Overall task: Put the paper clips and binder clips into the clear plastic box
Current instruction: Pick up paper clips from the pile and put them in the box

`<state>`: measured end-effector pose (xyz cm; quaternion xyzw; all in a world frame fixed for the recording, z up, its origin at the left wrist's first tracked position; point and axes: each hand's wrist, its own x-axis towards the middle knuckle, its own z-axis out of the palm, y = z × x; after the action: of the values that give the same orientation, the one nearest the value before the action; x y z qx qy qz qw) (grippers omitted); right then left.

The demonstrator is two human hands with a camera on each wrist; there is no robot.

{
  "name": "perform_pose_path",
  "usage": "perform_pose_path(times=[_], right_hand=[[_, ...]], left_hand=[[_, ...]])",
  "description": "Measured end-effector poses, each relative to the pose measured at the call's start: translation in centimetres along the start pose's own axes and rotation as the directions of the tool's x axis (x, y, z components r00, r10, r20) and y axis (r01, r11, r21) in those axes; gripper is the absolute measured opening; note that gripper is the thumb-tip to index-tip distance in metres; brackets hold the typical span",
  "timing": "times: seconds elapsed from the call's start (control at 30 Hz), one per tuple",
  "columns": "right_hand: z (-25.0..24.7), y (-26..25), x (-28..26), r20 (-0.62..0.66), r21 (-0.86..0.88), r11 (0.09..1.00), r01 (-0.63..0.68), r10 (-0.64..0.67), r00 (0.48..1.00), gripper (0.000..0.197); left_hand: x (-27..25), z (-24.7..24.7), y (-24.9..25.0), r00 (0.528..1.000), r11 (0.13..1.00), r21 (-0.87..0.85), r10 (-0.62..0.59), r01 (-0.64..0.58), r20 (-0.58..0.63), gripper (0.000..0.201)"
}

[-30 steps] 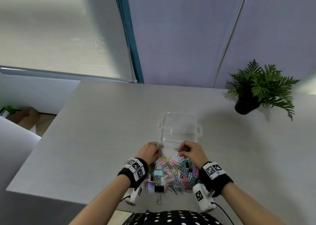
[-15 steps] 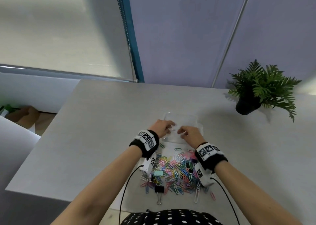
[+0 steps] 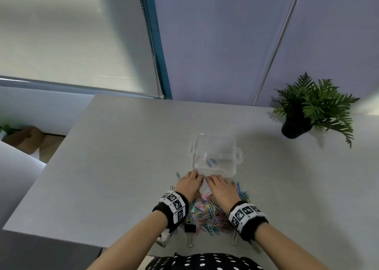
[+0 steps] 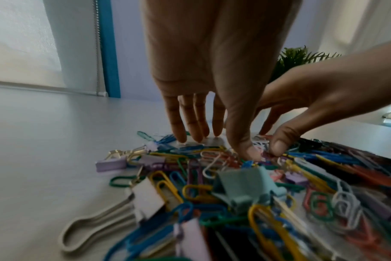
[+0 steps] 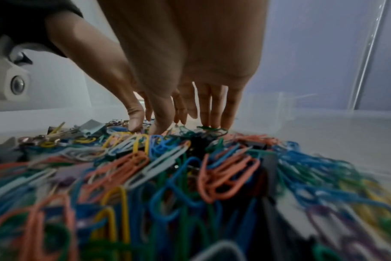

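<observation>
A clear plastic box (image 3: 217, 146) stands open on the table, with two blue paper clips (image 3: 211, 162) lying inside. Just in front of it spreads a pile of coloured paper clips (image 3: 207, 211) mixed with binder clips, among them a black binder clip (image 3: 189, 228) and a pale teal binder clip (image 4: 243, 187). My left hand (image 3: 191, 177) and right hand (image 3: 214, 181) rest side by side at the pile's far edge, just short of the box. Both hands point straight fingers down; the left fingertips (image 4: 196, 136) and right fingertips (image 5: 212, 123) touch the clips. Neither hand holds a clip.
A grey table (image 3: 123, 167) carries everything; its left edge drops off near a white chair. A potted fern (image 3: 307, 110) stands at the far right. A window blind and a purple wall panel rise behind the table.
Both hands went from the pile up to the box, then came back to the pile's far edge. Blue paper clips now lie inside the box.
</observation>
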<state>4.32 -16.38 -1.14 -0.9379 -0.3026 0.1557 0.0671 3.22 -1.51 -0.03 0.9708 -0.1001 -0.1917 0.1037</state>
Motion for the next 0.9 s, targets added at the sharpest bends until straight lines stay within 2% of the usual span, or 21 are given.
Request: perform_pose_path(times=[0.1, 0.17, 0.27, 0.37, 0.43, 0.57, 0.73, 0.83, 0.9], right_hand=[[0.2, -0.4, 0.1, -0.041, -0.024, 1.0, -0.009, 0.008, 0.999, 0.047], [0.2, -0.5, 0.2, -0.056, 0.052, 0.998, -0.022, 0.025, 0.998, 0.036], [-0.4, -0.6, 0.4, -0.027, 0.168, 0.983, -0.067, 0.073, 0.997, 0.027], [-1.2, -0.4, 0.5, -0.017, 0.36, 0.924, -0.131, 0.147, 0.989, 0.016], [-1.6, 0.0, 0.4, -0.011, 0.498, 0.851, -0.167, 0.199, 0.98, 0.017], [-2.0, 0.9, 0.0, 0.0, 0.747, 0.631, -0.208, 0.313, 0.95, 0.02], [-2.6, 1.6, -0.5, 0.081, 0.861, 0.451, -0.235, 0.334, 0.939, 0.011], [-3.9, 2.1, -0.1, 0.089, 0.924, 0.326, -0.2, 0.325, 0.942, 0.011], [-5.1, 2.8, 0.6, 0.057, 0.943, 0.291, -0.164, 0.343, 0.938, 0.012]], left_hand=[[0.0, -0.3, -0.2, 1.0, 0.999, -0.039, -0.018, 0.018, 0.017, 0.029], [-0.1, -0.5, -0.3, 0.999, 1.0, -0.026, 0.001, 0.0, 0.044, 0.016], [0.0, -0.7, -0.4, 0.996, 0.999, -0.048, 0.026, -0.022, 0.081, 0.013], [0.0, -1.0, -0.7, 0.995, 0.983, -0.182, 0.022, -0.004, 0.095, 0.015], [0.0, -1.2, -1.1, 0.997, 0.957, -0.291, 0.005, 0.017, 0.076, 0.016], [0.0, -1.8, -2.1, 0.998, 0.878, -0.475, -0.056, 0.06, 0.021, 0.012], [0.1, -2.2, -3.2, 0.994, 0.772, -0.627, -0.092, 0.107, 0.057, 0.017], [0.5, -3.8, -3.0, 0.998, 0.702, -0.71, -0.045, 0.061, 0.041, 0.009], [1.2, -5.4, -2.7, 1.0, 0.669, -0.743, -0.027, 0.02, 0.002, 0.014]])
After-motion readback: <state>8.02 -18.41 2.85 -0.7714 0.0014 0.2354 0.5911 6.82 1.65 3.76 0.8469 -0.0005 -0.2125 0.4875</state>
